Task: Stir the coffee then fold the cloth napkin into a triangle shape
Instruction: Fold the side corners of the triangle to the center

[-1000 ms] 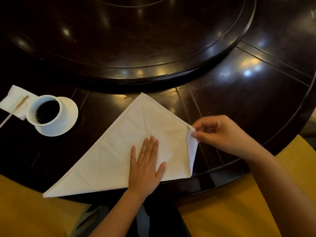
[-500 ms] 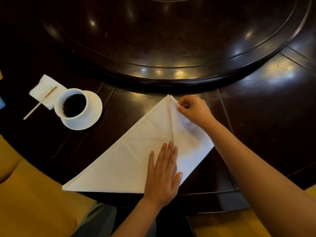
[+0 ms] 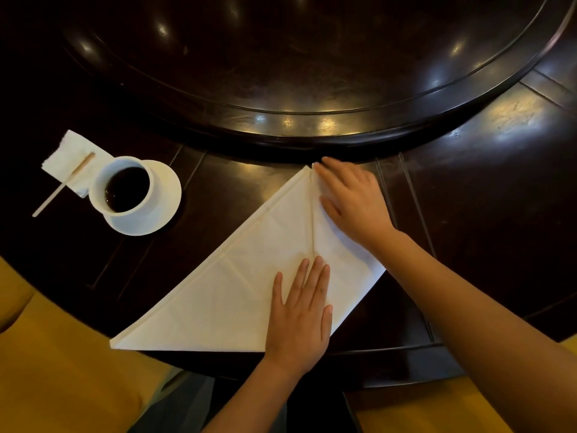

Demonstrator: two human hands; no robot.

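A white cloth napkin (image 3: 237, 285) lies on the dark table as a triangle, its right corner folded up to the top point. My left hand (image 3: 301, 310) rests flat on its lower middle, fingers together. My right hand (image 3: 352, 198) lies flat on the folded right flap near the top point, holding nothing. At the left a white cup of dark coffee (image 3: 123, 187) stands on a white saucer (image 3: 165, 198). A wooden stir stick (image 3: 64, 184) lies beside it, partly on a paper napkin (image 3: 68, 151).
The raised round turntable (image 3: 312, 132) fills the table's far half, its rim just beyond the napkin's top point. The dark table edge (image 3: 390, 354) curves near me. Yellow seat cushions (image 3: 56, 370) lie below on both sides.
My right hand carried the napkin's right corner up to the top point, let it go and now lies flat on the flap. My left hand stayed pressed on the cloth.
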